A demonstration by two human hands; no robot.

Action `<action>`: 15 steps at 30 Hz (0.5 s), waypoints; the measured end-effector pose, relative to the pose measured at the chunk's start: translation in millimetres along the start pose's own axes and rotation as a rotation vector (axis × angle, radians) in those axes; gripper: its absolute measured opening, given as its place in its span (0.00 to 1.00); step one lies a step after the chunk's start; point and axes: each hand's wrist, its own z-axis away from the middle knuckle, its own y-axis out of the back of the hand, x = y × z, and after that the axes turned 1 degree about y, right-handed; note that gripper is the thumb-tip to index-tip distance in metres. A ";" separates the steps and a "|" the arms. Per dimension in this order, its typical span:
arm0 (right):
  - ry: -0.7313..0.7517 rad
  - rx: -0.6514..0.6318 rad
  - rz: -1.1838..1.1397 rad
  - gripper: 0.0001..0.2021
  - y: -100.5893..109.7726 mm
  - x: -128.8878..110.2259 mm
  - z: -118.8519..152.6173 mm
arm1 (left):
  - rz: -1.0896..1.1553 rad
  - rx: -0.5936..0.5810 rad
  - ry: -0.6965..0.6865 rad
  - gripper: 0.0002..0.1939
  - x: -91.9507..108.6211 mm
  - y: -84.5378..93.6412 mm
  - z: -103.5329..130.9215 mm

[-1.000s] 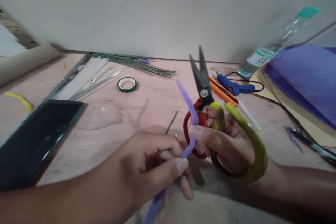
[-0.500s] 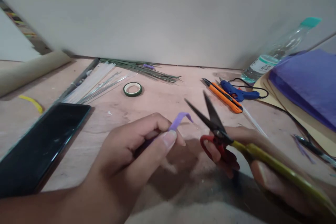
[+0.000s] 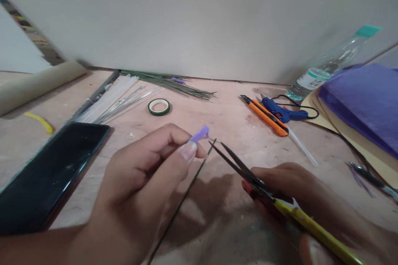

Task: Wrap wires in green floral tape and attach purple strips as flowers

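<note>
My left hand (image 3: 152,169) pinches a short purple strip (image 3: 199,134) between thumb and forefinger, its free end curling over at the top. In my right hand (image 3: 298,190) are scissors (image 3: 242,165) with one red and one yellow handle. The blades stand slightly apart, their tips just right of and below the strip's end. A thin green stem (image 3: 183,201) slants up past my left thumb to near the blade tips; whether a finger touches it I cannot tell.
Behind are a green tape roll (image 3: 159,107), green stems (image 3: 186,87) and clear sticks (image 3: 108,95). A phone (image 3: 59,169) lies left. To the right are an orange cutter (image 3: 267,118), a blue glue gun (image 3: 284,109), a bottle (image 3: 320,72), purple sheets (image 3: 363,99) and a pen (image 3: 370,174).
The scissors have come down and left, their blades closer together. My left hand has shifted slightly left and up, and less strip sticks out. The slanting green stem has come into view.
</note>
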 end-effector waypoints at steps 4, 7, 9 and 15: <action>-0.030 -0.022 -0.115 0.21 -8.1 11.7 8.4 | -0.031 0.028 -0.004 0.14 -0.5 -2.6 0.8; 0.017 -0.009 -0.203 0.24 -13.7 17.8 4.2 | -0.084 -0.057 -0.012 0.16 -3.6 -2.3 2.8; 0.015 -0.032 -0.216 0.26 -15.2 15.7 -4.2 | -0.054 -0.117 0.004 0.17 -5.9 -1.4 3.7; -0.040 -0.167 -0.213 0.27 -16.7 -2.0 -25.4 | 0.069 -0.204 0.039 0.16 -9.6 0.4 4.8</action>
